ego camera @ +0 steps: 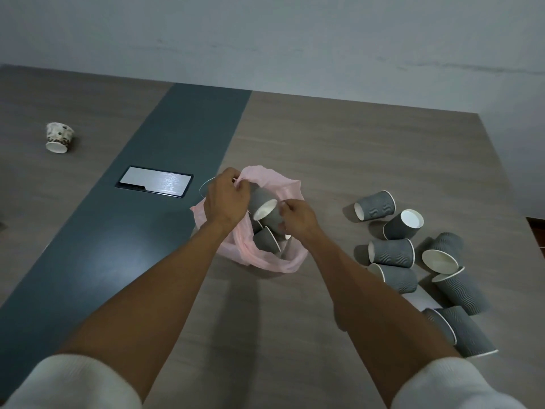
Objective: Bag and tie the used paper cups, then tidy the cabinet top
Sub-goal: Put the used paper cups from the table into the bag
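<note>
A thin pink plastic bag (267, 262) lies open in the middle of the cabinet top (324, 149), with a few grey ribbed paper cups (265, 239) inside. My left hand (225, 199) pinches the bag's far rim and holds it up. My right hand (298, 218) grips a grey cup (264, 203) at the bag's mouth, its white inside turned toward me. To the right, several more grey cups (392, 252) lie tipped over in a loose pile on the wood surface. One patterned white cup (59, 137) lies on its side far left.
A dark teal strip (141, 231) runs diagonally across the top, with a silver cable hatch (154, 182) set into it. The wall (265, 39) stands behind. The top's right edge (513, 202) runs close to the cup pile.
</note>
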`<state>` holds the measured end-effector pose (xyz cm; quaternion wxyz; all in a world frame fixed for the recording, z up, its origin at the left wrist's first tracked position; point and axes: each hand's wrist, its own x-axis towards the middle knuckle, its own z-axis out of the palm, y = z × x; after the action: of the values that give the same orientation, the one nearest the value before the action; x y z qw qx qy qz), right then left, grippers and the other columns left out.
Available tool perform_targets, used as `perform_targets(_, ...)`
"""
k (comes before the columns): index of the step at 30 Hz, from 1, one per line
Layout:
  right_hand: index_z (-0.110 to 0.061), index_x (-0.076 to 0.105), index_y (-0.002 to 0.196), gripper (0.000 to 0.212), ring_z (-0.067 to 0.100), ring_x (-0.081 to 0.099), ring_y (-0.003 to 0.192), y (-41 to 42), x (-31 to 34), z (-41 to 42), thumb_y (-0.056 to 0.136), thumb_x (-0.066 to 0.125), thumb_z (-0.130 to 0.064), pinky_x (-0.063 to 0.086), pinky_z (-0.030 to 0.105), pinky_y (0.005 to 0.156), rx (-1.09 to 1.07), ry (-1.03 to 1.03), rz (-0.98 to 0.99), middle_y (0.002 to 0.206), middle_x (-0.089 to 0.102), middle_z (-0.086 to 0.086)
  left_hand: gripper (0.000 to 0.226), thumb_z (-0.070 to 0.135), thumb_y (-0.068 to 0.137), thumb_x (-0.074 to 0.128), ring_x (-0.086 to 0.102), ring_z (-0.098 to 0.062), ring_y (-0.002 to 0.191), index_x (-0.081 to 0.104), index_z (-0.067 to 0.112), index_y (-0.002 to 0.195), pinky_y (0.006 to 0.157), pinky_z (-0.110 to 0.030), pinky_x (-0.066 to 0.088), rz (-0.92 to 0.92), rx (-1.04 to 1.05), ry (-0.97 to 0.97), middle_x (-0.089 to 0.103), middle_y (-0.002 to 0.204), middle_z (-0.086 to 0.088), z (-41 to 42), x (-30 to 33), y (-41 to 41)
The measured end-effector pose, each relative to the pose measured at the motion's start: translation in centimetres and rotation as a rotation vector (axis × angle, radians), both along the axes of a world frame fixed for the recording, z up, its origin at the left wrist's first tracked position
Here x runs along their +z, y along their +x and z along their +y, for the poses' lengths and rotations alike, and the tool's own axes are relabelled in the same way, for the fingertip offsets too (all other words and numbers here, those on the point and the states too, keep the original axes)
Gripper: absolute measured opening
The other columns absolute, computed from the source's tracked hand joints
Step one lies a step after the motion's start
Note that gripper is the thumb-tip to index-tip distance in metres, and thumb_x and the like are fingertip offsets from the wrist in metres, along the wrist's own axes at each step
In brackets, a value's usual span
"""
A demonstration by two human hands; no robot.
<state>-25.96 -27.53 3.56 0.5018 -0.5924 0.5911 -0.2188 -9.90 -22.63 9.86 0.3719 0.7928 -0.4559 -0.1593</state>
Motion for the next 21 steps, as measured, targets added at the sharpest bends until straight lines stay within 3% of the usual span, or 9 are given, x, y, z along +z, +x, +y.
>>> perform_targets(4,0.002,0.062,0.09,0.025,0.037,0.074,0.075,-4.0,-0.4,-1.4,0.094,0.041,-0.012,0.061,0.052,0.076,-0.09,-0.021,0.092,0.09,0.072,0.02,0.017,0.029,0.085,0.062,0.063,-0.026,0.081,0.066,0.013,0.087,0.064,-0.032,0.042,-0.018,0.016,0.011,0.067,0.09,-0.005,-0.3,-0.3,-0.2)
perform_targets(6,-0.003,0.064,0.093,0.021,0.037,0.068,0.088,-7.2,-0.6,-2.0,0.093,0.044,-0.007,0.057,0.052,0.086,-0.108,-0.073,0.207,0.096,0.069,0.018,0.02,0.033,0.084,0.066,0.062,-0.026,0.081,0.065,0.013,0.085,0.065,-0.03,0.041,-0.022,0.025,0.029,0.067,0.091,-0.004,-0.6,-0.6,-0.5)
perform_targets(8,-0.005,0.066,0.109,0.026,0.038,0.064,0.105,-10.1,-0.5,-2.3,0.094,0.046,-0.007,0.052,0.043,0.091,-0.132,-0.149,0.36,0.112,0.068,0.02,0.022,0.035,0.086,0.068,0.061,-0.024,0.083,0.062,0.014,0.089,0.067,-0.032,0.041,-0.058,0.033,0.051,0.067,0.093,-0.001,-0.6,-0.7,-0.5)
perform_targets(11,0.004,0.058,0.124,0.032,0.045,0.054,0.119,-14.0,-0.3,-3.2,0.095,0.051,-0.008,0.046,0.044,0.098,-0.178,-0.183,0.466,0.128,0.058,0.028,0.018,0.022,0.094,0.06,0.054,-0.025,0.083,0.051,0.018,0.108,0.07,-0.036,0.039,-0.159,0.007,0.015,0.061,0.102,-0.005,-0.7,-1.0,-1.1)
perform_targets(14,0.006,0.043,0.134,0.046,0.044,0.048,0.126,-16.0,0.1,-5.2,0.095,0.059,-0.013,0.041,0.044,0.104,-0.227,-0.203,0.523,0.141,0.04,0.026,0.032,0.007,0.091,0.061,0.051,-0.03,0.078,0.042,0.025,0.11,0.068,-0.038,0.037,-0.293,-0.083,0.003,0.05,0.112,-0.009,-0.5,-1.1,-1.5)
perform_targets(16,0.003,0.041,0.138,0.047,0.032,0.054,0.115,-16.7,0.1,-7.0,0.095,0.056,-0.01,0.045,0.037,0.096,-0.273,-0.161,0.527,0.141,0.039,0.023,0.035,0.001,0.084,0.069,0.058,-0.035,0.083,0.051,0.023,0.105,0.069,-0.036,0.04,-0.384,-0.162,0.085,0.048,0.126,-0.01,-0.5,-1.5,-1.2)
perform_targets(18,0.001,0.039,0.143,0.05,0.01,0.049,0.089,-17.3,-0.3,-8.9,0.096,0.054,-0.007,0.04,0.022,0.073,-0.326,-0.08,0.501,0.143,0.042,0.023,0.029,0.0,0.081,0.072,0.061,-0.039,0.098,0.063,0.02,0.099,0.076,-0.037,0.046,-0.427,-0.202,0.159,0.048,0.139,-0.007,-0.5,-1.9,-0.7)
perform_targets(19,0.001,0.038,0.144,0.054,0.013,0.052,0.09,-17.4,-0.5,-9.6,0.094,0.057,-0.005,0.038,0.021,0.068,-0.32,-0.033,0.489,0.145,0.044,0.022,0.029,0.001,0.082,0.071,0.062,-0.04,0.105,0.068,0.018,0.105,0.081,-0.04,0.048,-0.445,-0.209,0.183,0.048,0.144,-0.006,-0.5,-2.2,-0.4)
perform_targets(21,0.006,0.045,0.139,0.05,0.034,0.06,0.114,-17.9,-1.4,-10.6,0.094,0.06,-0.006,0.051,0.031,0.082,-0.312,0.044,0.499,0.14,0.052,0.025,0.041,0.006,0.086,0.069,0.062,-0.041,0.111,0.065,0.015,0.126,0.086,-0.046,0.05,-0.462,-0.202,0.209,0.047,0.147,-0.004,-0.5,-2.5,-0.1)
